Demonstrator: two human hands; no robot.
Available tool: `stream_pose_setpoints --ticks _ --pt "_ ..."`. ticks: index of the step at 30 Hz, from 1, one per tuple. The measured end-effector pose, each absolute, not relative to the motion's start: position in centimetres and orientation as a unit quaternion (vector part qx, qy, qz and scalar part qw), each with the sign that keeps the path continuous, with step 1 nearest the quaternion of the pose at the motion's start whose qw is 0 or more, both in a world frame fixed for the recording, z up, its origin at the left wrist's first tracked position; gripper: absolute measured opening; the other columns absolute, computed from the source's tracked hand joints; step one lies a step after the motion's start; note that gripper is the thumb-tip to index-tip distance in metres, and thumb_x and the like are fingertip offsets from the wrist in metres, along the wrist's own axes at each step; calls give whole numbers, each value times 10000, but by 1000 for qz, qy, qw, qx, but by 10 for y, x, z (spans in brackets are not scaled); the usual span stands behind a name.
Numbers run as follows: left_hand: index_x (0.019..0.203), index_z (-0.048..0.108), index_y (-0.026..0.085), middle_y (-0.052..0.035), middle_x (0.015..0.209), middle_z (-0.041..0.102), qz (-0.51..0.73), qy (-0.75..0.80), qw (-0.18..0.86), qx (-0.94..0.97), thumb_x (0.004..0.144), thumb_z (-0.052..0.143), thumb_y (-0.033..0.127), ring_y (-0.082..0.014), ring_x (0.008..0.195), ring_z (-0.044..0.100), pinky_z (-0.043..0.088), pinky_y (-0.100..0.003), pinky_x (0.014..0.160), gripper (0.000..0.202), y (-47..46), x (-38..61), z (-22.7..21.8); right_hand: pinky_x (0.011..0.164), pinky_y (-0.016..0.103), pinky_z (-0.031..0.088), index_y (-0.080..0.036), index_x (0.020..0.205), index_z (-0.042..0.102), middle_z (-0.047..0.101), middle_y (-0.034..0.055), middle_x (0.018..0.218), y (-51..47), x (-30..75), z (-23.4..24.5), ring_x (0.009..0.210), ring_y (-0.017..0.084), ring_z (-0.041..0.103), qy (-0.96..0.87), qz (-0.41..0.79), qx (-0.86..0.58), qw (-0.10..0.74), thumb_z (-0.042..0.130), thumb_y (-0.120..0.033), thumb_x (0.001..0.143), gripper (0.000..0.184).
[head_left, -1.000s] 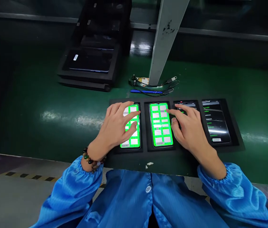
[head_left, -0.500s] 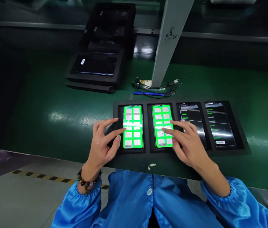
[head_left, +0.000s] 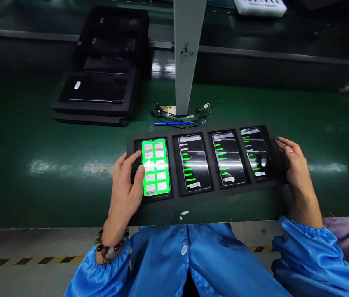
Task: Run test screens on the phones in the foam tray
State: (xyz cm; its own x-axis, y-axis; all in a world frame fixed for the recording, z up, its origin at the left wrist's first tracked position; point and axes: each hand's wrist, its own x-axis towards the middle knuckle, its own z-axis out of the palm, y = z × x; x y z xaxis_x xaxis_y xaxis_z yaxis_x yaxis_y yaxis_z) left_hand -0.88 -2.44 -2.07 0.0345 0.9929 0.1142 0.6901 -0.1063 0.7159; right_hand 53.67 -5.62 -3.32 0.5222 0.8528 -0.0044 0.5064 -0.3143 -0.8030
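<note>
The black tray [head_left: 176, 185] is at the green table's [head_left: 53, 144] near side, carrying one green-lit phone [head_left: 155, 167] and three dark-screened phones [head_left: 195, 163]. My left hand [head_left: 125, 189], half open, is at its left end; my right hand [head_left: 298, 169] curls loosely at the other. I can't tell whether either grips it. Beyond lie a blue pen [head_left: 174, 123] and cables.

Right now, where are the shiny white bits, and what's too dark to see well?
In the head view, white glare crosses the dark phone screens and green tabletop; also in the head view, the far end of the black tray stack blends into shadow.
</note>
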Motion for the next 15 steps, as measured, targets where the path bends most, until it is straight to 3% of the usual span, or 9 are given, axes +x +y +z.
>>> stream_pose_setpoints --ticks 3,6,10,15 --pt "1601 605 342 -95 1717 578 314 605 253 687 1154 537 490 -321 1687 441 342 -617 1413 476 -22 -20 -20 1128 538 579 -239 1537 590 692 228 1579 -68 521 -36 1401 367 720 -448 251 -759 399 527 -641 986 685" --pt "1441 752 336 -61 1772 533 316 586 271 695 1145 552 460 -341 1674 476 398 -619 1395 378 -23 -43 -18 1276 578 481 -276 1547 628 627 191 1675 -87 497 -33 1558 365 613 -461 241 -741 423 623 -587 1007 624" --pt "1243 861 296 -51 1830 451 327 546 298 711 1134 558 402 -353 1661 497 445 -615 1370 339 -36 -66 -13 1281 675 466 -317 1437 770 712 171 1586 -99 489 -37 1487 415 678 -440 182 -725 497 757 -513 934 540" --pt "1176 896 389 8 1854 398 267 492 214 801 1075 617 318 -380 1628 483 428 -721 1320 306 -54 -61 -5 1250 689 500 -371 1386 817 772 156 1497 -95 488 -46 1431 440 714 -431 158 -729 509 737 -522 876 538"
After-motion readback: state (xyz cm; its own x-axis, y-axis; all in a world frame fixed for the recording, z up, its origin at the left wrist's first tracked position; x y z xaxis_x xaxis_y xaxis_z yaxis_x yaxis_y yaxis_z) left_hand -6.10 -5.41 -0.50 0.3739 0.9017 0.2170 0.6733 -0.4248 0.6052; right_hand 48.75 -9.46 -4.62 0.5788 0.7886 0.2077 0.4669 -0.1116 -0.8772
